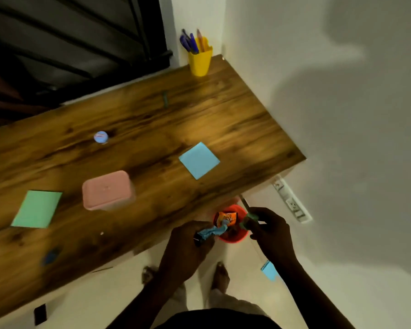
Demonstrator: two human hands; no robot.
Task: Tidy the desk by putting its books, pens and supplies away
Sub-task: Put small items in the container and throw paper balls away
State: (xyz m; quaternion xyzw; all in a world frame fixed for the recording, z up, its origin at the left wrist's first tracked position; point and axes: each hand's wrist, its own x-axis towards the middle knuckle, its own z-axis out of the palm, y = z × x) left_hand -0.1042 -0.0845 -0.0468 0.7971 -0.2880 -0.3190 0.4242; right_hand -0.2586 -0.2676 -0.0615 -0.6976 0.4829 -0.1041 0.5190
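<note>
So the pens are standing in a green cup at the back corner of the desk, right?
Not quite. The cup holding the pens is yellow, not green, as the head view shows. The rest is right: it stands at the back corner of the desk.

Nothing here can be read from where I stand. The orange packet (227, 218) in the red bin (233, 237) carries some print, too blurred to make out. The small round blue object (101, 137) on the desk (152, 119) bears a pinkish mark, equally illegible.
</note>
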